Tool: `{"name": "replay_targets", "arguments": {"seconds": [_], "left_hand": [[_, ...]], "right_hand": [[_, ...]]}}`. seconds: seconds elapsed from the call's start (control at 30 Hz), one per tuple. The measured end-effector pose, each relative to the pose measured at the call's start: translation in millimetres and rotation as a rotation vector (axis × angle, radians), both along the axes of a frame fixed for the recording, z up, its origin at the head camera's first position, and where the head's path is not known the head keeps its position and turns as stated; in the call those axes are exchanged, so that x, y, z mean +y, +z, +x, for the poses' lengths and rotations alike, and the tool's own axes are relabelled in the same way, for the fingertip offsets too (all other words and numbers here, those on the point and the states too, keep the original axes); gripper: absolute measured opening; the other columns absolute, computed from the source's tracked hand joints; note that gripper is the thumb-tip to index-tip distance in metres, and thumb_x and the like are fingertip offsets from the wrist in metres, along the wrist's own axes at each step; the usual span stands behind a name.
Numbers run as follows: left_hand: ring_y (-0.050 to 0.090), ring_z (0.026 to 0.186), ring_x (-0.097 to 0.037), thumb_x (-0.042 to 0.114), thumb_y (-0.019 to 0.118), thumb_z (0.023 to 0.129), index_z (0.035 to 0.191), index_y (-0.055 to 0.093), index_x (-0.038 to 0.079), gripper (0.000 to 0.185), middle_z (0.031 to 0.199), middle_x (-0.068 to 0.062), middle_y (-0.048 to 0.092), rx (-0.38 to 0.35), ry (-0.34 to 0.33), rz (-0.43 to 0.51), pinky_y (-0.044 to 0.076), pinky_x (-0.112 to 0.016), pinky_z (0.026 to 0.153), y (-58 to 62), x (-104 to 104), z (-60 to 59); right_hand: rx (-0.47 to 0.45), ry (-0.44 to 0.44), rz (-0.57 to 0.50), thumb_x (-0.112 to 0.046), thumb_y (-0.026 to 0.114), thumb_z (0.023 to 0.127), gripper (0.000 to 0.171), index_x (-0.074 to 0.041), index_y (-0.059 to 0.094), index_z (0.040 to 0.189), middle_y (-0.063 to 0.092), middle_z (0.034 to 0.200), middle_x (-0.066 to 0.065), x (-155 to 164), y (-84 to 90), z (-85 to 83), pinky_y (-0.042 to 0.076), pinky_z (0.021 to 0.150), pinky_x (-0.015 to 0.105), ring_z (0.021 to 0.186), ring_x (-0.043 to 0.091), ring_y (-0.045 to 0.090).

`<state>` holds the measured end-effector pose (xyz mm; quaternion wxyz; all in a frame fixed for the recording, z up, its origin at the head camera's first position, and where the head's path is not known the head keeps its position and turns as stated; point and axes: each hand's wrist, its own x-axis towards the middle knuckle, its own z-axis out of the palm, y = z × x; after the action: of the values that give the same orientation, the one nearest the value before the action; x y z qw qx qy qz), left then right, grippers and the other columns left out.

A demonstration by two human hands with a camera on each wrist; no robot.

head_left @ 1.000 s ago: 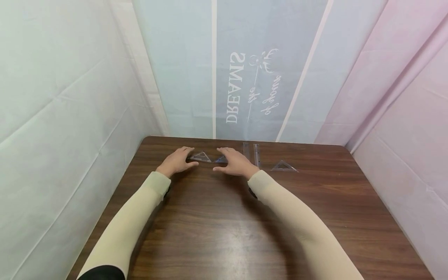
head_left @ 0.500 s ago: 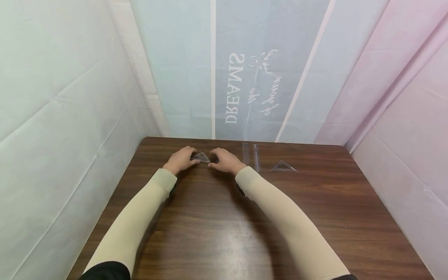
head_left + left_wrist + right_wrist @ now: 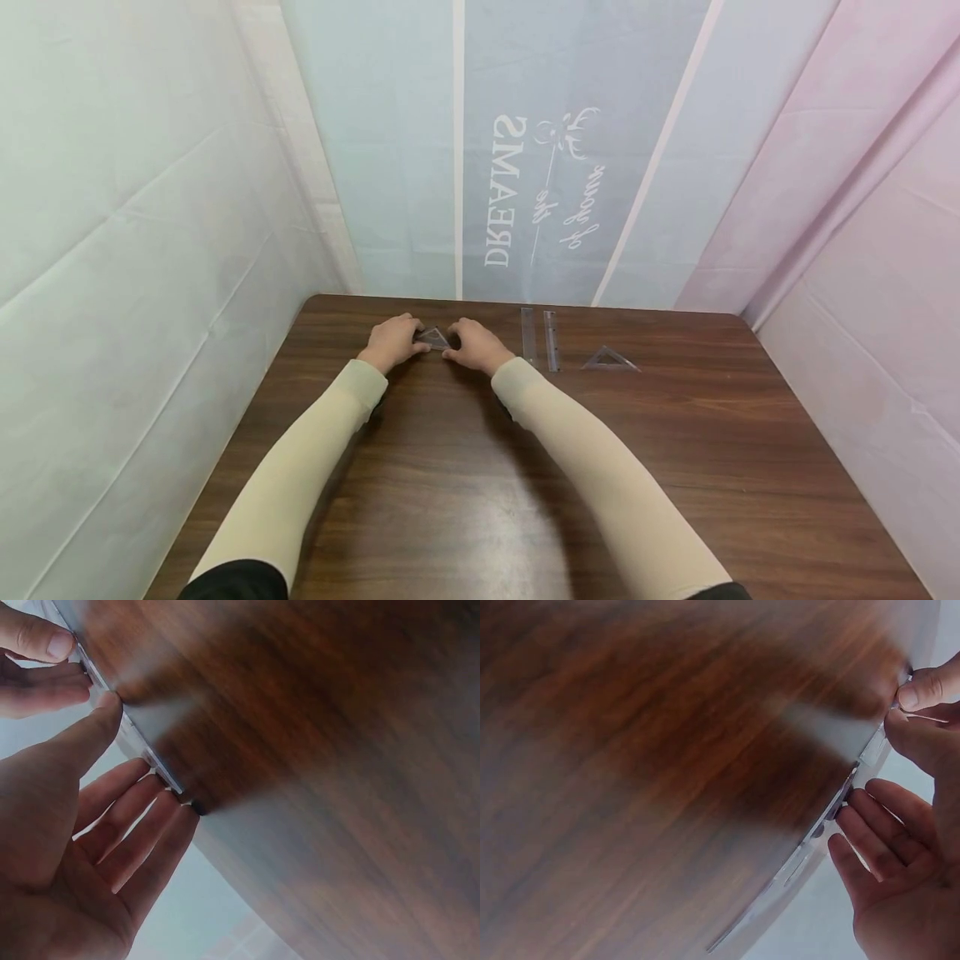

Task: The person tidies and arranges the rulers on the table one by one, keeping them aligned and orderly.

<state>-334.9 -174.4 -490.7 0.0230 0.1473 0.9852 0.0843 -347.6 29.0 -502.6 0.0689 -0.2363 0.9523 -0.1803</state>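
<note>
A clear plastic triangle lies near the far edge of the brown table, between my two hands. My left hand holds its left side, thumb and fingertips on the edge. From the right, my right hand pinches the other corner, its fingers against the clear edge. In each wrist view the opposite hand's fingers pinch the far corner. Whether a second triangle lies stacked with this one I cannot tell.
Two clear straight rulers lie side by side just right of my right hand. Farther right lies another clear triangle. Cloth walls close in the table at the back and on both sides.
My right hand has slid left toward my left hand, and the small triangle that lay under its fingers no longer shows apart. Both hands now meet at one triangle.
</note>
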Motion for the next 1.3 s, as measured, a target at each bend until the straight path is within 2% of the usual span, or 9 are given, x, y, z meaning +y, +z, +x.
{"name": "replay_targets", "arguments": {"seconds": [0.13,0.23,0.47,0.77,1.0,1.3], "left_hand": [[0.069,0.108,-0.032,0.041,0.079,0.099,0.132,0.073,0.007,0.047,0.120,-0.012,0.068,0.014,0.020,-0.016,0.059,-0.051,0.092,1.4,2.2,0.1],[0.069,0.108,-0.033,0.041,0.079,0.098,0.131,0.074,0.007,0.047,0.117,-0.012,0.069,0.014,0.035,-0.016,0.059,-0.051,0.092,1.0,2.9,0.4],[0.070,0.113,-0.036,0.039,0.082,0.096,0.129,0.075,0.006,0.046,0.122,-0.015,0.071,0.017,0.074,0.006,0.059,-0.053,0.094,-3.3,3.0,1.9],[0.073,0.105,-0.036,0.036,0.081,0.097,0.124,0.077,0.006,0.040,0.118,-0.015,0.075,-0.004,0.121,0.014,0.061,-0.052,0.087,-2.5,11.7,3.0],[0.074,0.102,-0.036,0.034,0.081,0.098,0.122,0.077,0.006,0.037,0.115,-0.014,0.076,0.025,0.128,0.023,0.062,-0.051,0.085,-5.1,15.6,0.1],[0.073,0.105,-0.035,0.035,0.080,0.099,0.124,0.076,0.008,0.037,0.117,-0.013,0.074,0.002,0.134,0.030,0.061,-0.053,0.086,-4.4,13.5,0.2]], "right_hand": [[0.023,-0.024,0.022,-0.032,0.078,0.101,0.040,-0.004,0.074,0.128,0.065,0.120,0.008,-7.2,1.2,0.5,0.055,0.093,0.038,0.102,0.021,0.062],[0.025,-0.062,0.024,-0.031,0.081,0.100,0.034,-0.004,0.077,0.122,0.064,0.115,0.007,-13.1,3.2,2.4,0.055,0.090,0.037,0.097,0.020,0.062],[0.009,-0.107,0.056,-0.032,0.079,0.100,0.036,-0.007,0.077,0.126,0.064,0.116,0.006,-20.2,4.6,9.7,0.056,0.092,0.037,0.105,0.021,0.065],[0.011,-0.134,0.018,-0.027,0.079,0.101,0.033,-0.006,0.077,0.125,0.064,0.118,0.008,-20.7,0.0,11.1,0.057,0.095,0.039,0.108,0.023,0.066],[0.028,-0.141,0.009,-0.026,0.079,0.101,0.031,-0.006,0.077,0.124,0.064,0.117,0.008,-18.4,2.6,12.1,0.057,0.095,0.038,0.110,0.023,0.066],[0.036,-0.154,0.008,-0.024,0.078,0.101,0.029,-0.005,0.078,0.123,0.064,0.118,0.010,-21.0,2.2,12.6,0.058,0.094,0.039,0.109,0.024,0.067]]}}
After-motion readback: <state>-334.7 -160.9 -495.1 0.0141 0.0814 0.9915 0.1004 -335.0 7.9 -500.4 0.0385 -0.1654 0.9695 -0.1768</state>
